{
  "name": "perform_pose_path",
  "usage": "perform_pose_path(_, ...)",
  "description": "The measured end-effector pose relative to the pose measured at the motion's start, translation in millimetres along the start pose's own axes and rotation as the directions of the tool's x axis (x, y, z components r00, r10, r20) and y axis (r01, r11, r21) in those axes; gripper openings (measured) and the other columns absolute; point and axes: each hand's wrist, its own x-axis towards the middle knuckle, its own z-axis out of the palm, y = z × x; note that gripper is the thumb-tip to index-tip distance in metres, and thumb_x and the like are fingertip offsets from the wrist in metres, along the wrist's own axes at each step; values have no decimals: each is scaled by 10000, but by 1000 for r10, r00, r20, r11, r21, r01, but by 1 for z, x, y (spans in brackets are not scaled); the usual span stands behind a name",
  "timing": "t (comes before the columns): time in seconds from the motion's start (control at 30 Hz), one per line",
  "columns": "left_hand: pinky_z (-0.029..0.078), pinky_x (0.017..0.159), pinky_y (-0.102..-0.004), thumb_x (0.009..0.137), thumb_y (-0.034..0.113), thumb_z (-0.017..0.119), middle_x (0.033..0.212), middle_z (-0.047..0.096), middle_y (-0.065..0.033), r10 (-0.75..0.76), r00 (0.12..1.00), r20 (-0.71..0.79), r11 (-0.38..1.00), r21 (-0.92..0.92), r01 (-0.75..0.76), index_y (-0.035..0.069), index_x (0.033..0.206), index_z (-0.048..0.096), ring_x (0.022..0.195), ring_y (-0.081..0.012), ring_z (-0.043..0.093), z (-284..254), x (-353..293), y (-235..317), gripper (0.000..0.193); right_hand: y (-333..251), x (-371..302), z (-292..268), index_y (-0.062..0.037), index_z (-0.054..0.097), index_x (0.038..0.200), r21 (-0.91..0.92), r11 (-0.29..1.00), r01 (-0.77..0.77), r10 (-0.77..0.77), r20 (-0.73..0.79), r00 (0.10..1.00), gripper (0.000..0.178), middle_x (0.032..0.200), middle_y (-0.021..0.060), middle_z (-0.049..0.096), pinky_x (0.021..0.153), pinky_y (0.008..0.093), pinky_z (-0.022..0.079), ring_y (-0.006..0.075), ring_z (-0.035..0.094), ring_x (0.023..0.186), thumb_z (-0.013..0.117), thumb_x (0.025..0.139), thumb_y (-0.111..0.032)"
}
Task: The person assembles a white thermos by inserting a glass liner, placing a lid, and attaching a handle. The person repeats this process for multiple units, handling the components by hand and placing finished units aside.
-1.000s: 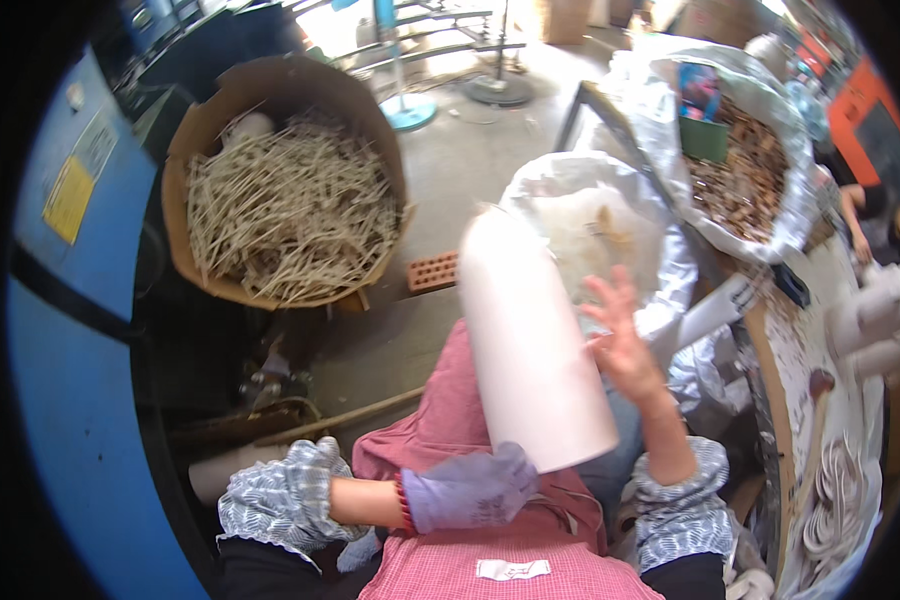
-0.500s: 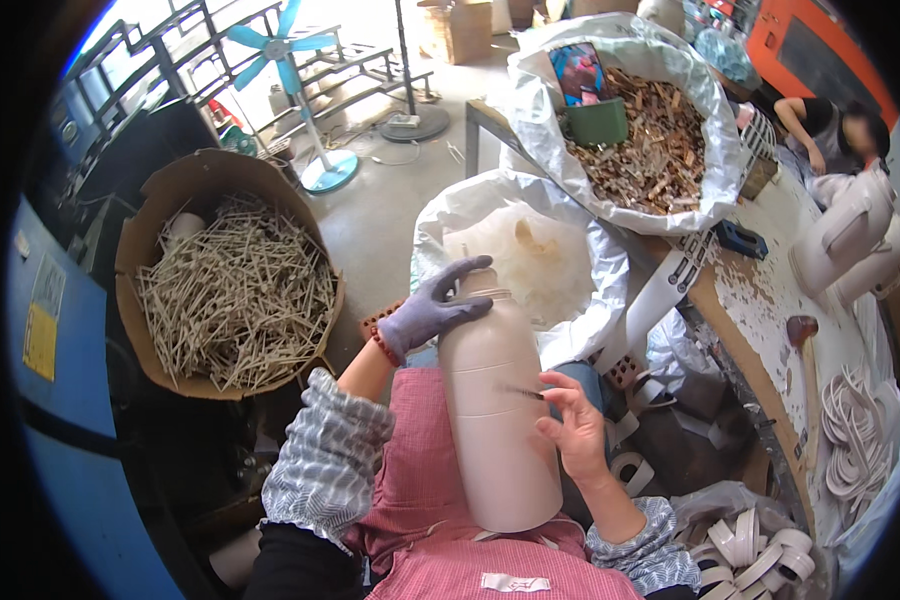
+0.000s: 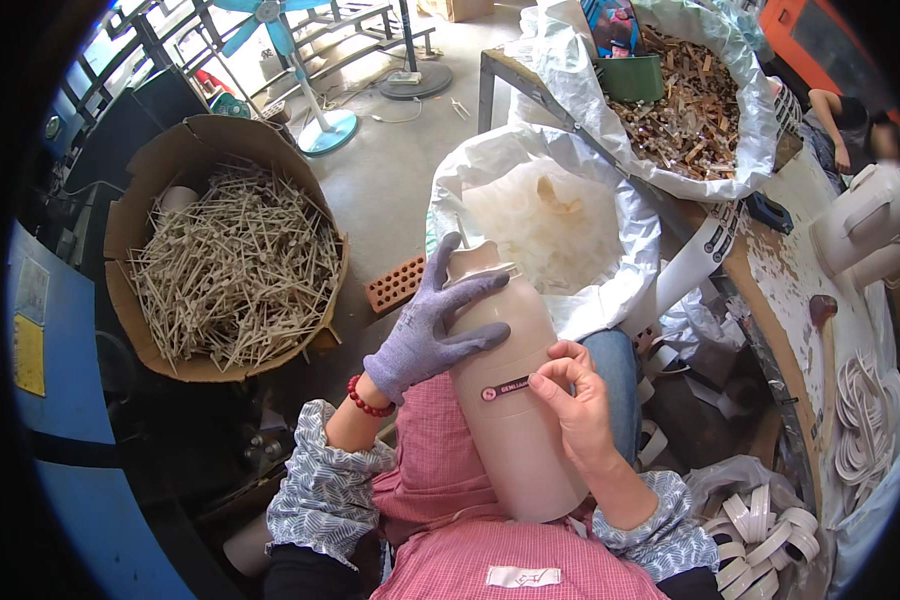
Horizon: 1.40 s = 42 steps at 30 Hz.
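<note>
A large beige plastic flask body (image 3: 520,455) leans across my lap, its neck pointing away from me and its base against the pink apron (image 3: 435,440). My left hand (image 3: 420,335), in a grey-purple glove, is wrapped round its shoulder just under the neck. Lower down, the thumb and forefinger of my bare right hand (image 3: 578,400) pinch the right end of a narrow dark label (image 3: 502,389) that lies against the flask's side. Whether the whole label touches the surface, I cannot tell.
At left stands a cardboard box (image 3: 120,240) of thin beige sticks. Ahead is a white sack (image 3: 450,185) of pale translucent material. A worktable (image 3: 765,285) on the right bears a hammer (image 3: 823,315), beige jugs (image 3: 865,215) and coiled strips. Beyond it, a person sits.
My right hand has brought the label onto the flask, its face now visible. The flask tilts further left at the neck, and the view has shifted.
</note>
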Motion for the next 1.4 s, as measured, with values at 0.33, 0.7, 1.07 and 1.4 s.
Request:
perform_pose_path(0.33, 347, 1092, -494, 527, 434, 912, 1508, 117, -317, 54, 990, 126, 967, 239, -84, 159, 1388, 473, 1375, -498, 255, -12, -3, 24, 1005, 13, -1, -4, -38, 665, 793, 15, 999, 31, -30, -64, 998, 120, 1067, 47, 507, 953, 285, 356, 152, 416, 1127, 748, 808, -123)
perform_pose_path(0.7, 430, 1044, -436, 655, 235, 863, 1461, 321, -209, 44, 991, 130, 990, 129, -61, 110, 1391, 436, 1325, -371, 399, -10, 8, 42, 860, 22, 5, -13, -39, 494, 869, -419, 869, 265, -336, -105, 936, 315, 1016, 90, 542, 887, 366, 417, 215, 496, 999, 737, 808, -229)
perform_pose_path(1.07, 428, 967, -347, 820, 510, 694, 1123, 617, -122, -57, 928, -368, 998, -53, 40, -15, 1208, 551, 1142, -197, 532, -110, -67, 144, 669, -55, -1, -15, -29, 566, 1206, 151, 947, 282, -312, 243, 918, 353, 1038, 67, 623, 802, 288, 487, 129, 587, 906, 656, 913, -205)
perform_pose_path(1.4, 392, 1004, -529, 808, 156, 668, 1069, 598, -142, 229, 949, -218, 706, 708, -8, 26, 944, 626, 1130, -371, 523, -116, -113, 172, 193, 39, 119, 4, -19, 623, 1008, -153, 962, 228, -202, 172, 964, 117, 890, 96, 678, 732, 290, 504, 162, 642, 810, 567, 921, -74)
